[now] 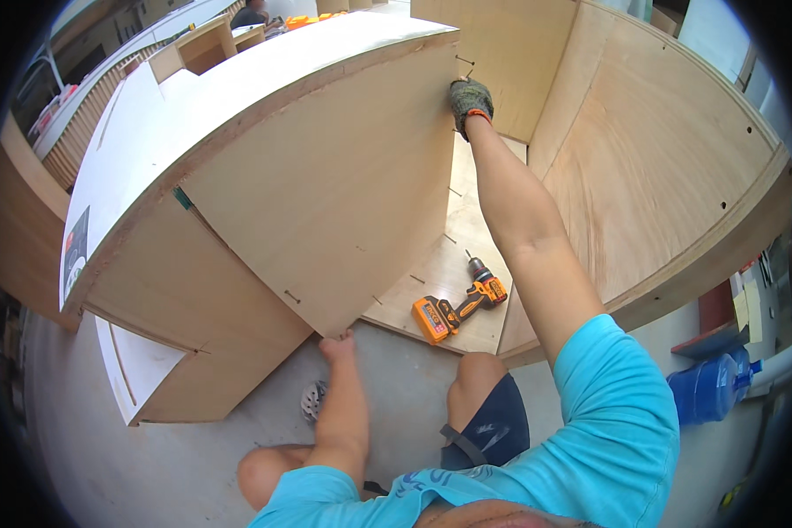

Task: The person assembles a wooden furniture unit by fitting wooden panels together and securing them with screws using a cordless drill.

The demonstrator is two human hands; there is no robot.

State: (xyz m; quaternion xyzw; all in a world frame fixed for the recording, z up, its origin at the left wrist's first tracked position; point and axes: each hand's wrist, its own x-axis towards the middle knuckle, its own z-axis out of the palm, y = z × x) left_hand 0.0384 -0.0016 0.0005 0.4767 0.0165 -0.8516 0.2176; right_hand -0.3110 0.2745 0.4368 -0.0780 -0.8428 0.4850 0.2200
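One plywood panel [326,176] with bare left hand [337,348] and gloved right hand [473,99] at its edge

Set mid-view along the curved rim of a white-faced counter section [150,158]; met at the lower corner by the left hand, cannot tell how firmly gripped; met at the far upper corner by the right hand, in grey-green knit with an orange cuff, cannot tell whether closed or loose; just above that glove, jutting screws [465,61]; more spaced near the right and lower edges; to the right, on a plywood base board [471,224], an orange-and-black cordless drill [470,304], lying on its side; beyond, a plywood cabinet wall [669,150] with dark holes; nearer, dark shorts [495,431] and a patterned shoe [311,400] over grey floor [396,378]; farther right, blue water jugs [704,393].
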